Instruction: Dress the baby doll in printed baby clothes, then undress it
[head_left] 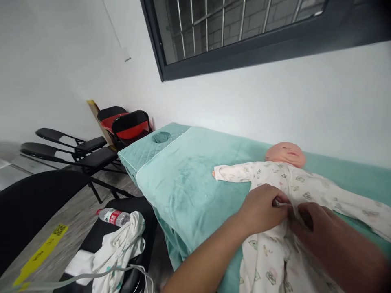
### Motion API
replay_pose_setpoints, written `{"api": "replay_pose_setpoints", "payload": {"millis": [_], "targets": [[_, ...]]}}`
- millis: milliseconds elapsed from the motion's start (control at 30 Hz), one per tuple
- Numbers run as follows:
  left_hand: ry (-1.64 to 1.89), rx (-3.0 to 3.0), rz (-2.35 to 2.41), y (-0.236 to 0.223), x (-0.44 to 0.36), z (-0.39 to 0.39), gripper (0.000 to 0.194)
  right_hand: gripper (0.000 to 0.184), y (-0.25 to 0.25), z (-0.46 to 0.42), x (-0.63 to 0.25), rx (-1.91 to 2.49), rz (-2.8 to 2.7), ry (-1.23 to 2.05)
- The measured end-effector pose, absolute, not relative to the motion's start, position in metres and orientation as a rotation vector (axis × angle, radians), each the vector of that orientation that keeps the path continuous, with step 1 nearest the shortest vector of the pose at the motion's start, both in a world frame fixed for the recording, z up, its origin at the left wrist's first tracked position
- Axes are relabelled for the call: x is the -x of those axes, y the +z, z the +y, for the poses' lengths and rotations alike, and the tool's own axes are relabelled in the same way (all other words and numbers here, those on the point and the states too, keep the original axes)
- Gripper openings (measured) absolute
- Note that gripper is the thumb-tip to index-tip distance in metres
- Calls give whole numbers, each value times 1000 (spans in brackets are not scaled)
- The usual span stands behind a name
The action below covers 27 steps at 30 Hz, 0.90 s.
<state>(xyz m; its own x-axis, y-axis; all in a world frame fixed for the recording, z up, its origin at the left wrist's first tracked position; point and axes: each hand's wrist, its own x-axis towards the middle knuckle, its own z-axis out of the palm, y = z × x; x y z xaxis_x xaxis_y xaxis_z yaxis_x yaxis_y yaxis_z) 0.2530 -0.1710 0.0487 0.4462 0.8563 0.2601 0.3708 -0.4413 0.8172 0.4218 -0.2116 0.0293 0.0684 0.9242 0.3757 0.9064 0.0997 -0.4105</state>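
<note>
A baby doll (285,154) lies on its back on a bed with a green cover (195,179). It wears a white onesie (269,252) printed with small animals, its sleeves spread to both sides. My left hand (265,209) is closed, pinching the onesie's front edge at the doll's chest. Close against it, my right hand (317,228) also pinches the front edge; it is somewhat blurred. The fabric between my fingertips is pulled up a little. Whatever fastener lies there is hidden by the fingers. Below my hands the onesie's front shows a gap.
On a black chair (149,215) left of the bed lie a plastic water bottle (114,217) and crumpled white clothes (119,252), with a pale cable (91,276) across them. More folding chairs (91,150) stand behind. A barred window (232,24) is above the bed.
</note>
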Motion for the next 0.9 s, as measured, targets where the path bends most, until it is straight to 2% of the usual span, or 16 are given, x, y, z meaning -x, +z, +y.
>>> {"api": "replay_pose_setpoints", "payload": {"millis": [133, 300, 500, 667, 900], "targets": [[1016, -1982, 1101, 46, -259, -177, 10, 32, 47, -204, -415, 1897, -1723, 270], [1085, -1996, 1027, 52, -259, -186, 11, 23, 61, -216, -409, 1644, -1562, 585], [1072, -1624, 966, 69, -267, -197, 9, 32, 57, -233, -418, 1370, -1151, 1018], [980, -1206, 856, 77, -273, -205, 15, 31, 49, -234, -421, 1176, -1111, 1065], [970, -1142, 846, 73, -271, -200, 22, 32, 48, -231, -424, 1105, -1201, 1101]]}}
